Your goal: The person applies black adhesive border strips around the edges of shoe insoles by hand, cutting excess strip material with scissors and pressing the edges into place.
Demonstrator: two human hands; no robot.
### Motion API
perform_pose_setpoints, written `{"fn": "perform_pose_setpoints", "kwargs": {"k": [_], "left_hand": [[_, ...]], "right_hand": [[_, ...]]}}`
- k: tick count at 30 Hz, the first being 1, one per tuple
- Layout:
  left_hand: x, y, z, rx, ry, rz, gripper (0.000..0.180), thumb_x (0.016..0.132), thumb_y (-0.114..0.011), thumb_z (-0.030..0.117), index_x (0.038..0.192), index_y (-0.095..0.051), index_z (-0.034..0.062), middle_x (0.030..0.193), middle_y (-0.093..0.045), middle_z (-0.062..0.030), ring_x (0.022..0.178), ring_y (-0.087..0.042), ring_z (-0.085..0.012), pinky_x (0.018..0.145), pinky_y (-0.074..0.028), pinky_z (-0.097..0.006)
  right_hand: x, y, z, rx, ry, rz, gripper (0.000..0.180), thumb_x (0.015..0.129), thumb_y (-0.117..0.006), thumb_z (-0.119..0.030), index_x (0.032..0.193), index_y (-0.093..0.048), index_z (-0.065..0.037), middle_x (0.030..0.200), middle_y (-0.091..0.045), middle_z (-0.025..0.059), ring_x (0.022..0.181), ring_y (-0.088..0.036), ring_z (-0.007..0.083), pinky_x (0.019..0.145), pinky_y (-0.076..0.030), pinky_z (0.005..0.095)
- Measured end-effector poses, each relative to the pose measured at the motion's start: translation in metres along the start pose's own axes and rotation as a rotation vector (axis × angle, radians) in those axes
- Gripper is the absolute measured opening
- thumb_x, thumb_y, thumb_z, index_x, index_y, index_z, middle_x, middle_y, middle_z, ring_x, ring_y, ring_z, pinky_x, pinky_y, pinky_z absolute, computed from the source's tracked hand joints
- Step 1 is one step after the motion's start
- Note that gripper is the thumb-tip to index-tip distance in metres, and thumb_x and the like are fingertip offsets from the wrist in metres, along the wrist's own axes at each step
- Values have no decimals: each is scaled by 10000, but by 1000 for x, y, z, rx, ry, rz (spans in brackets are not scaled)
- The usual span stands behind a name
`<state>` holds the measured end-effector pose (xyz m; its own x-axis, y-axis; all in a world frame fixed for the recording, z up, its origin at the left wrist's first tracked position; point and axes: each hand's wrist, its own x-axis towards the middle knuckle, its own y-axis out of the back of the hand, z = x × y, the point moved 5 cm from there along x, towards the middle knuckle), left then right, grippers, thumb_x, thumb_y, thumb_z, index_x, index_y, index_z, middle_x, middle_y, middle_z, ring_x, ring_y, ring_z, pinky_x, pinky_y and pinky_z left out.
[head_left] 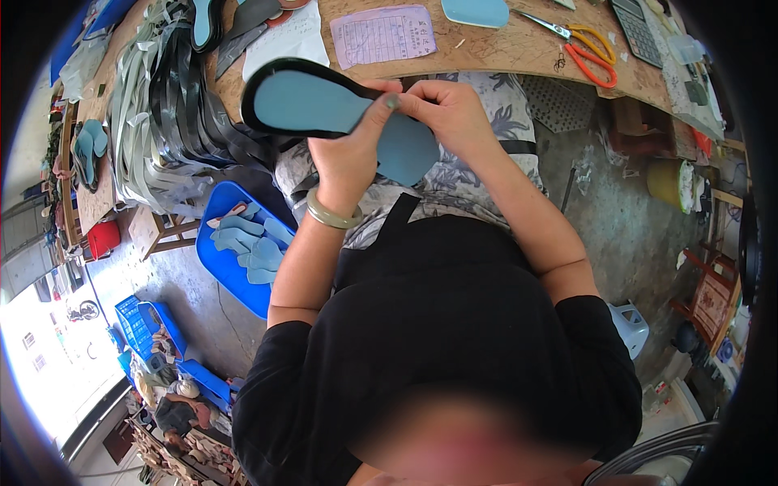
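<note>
My left hand [350,158] is closed around the middle of a light-blue insole [304,101], thumb on top. A wide black band runs around its broad end, which points left. A bare blue part [409,150] shows between my hands with no black along its edge; I cannot tell whether it is the same piece. My right hand [454,117] pinches at the far edge beside my left thumb, and what lies between its fingertips is hidden. Left of the insole, grey and black strips [162,105] hang in a thick bundle over the table edge.
Orange-handled scissors [587,53], a calculator [636,32] and a printed slip [382,36] lie on the wooden table [478,49]. A blue tub [212,251] of blue insoles stands low on my left. A white stool [628,328] is at right; a person [178,413] is at far lower left.
</note>
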<state>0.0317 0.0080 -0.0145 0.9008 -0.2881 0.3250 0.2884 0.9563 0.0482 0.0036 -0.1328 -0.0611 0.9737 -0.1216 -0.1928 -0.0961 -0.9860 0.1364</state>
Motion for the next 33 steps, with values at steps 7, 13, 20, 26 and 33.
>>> {"fn": "perform_pose_setpoints", "kwargs": {"k": [7, 13, 20, 26, 33], "left_hand": [[4, 12, -5, -226, 145, -199, 225, 894, -593, 47, 1102, -619, -34, 1099, -649, -110, 1025, -592, -165, 911, -462, -308], [-12, 8, -29, -495, 453, -312, 341, 927, -516, 88, 1248, -519, -28, 1215, -604, -109, 1115, -568, -203, 968, -448, -339], [-11, 1, -32, -584, 700, -404, 415, 901, -460, 46, 1308, -432, -30, 1176, -600, -191, 1056, -625, -291, 937, -499, -399], [-8, -7, -32, -651, 800, -461, 414, 897, -453, 50, 1304, -437, -29, 1172, -604, -193, 1048, -628, -304, 927, -507, -401], [-6, -14, -2, 323, -78, -600, 579, 669, -574, -132, 1205, -522, 82, 1089, -630, -140, 990, -631, -311, 801, -521, -329]], "right_hand": [[0, -6, 9, 419, 48, -18, 152, 822, -716, -151, 883, -714, -12, 734, -648, 0, 662, -549, 49, 598, -436, 211], [4, -1, 23, 491, -130, -215, 193, 857, -682, -168, 958, -707, -5, 743, -638, 5, 629, -539, 51, 571, -418, 185], [2, 22, 33, 669, -61, -253, 333, 903, -586, -114, 1217, -576, -4, 950, -685, 85, 728, -586, 69, 609, -451, 182], [-16, 62, 22, -202, 292, 194, 260, 891, -599, -101, 1146, -648, -95, 895, -705, 74, 765, -649, 108, 691, -512, 236], [-15, 236, -21, -1169, 478, 735, 354, 920, -529, -116, 1272, -563, -126, 1064, -672, 138, 959, -650, 311, 795, -510, 364]]}}
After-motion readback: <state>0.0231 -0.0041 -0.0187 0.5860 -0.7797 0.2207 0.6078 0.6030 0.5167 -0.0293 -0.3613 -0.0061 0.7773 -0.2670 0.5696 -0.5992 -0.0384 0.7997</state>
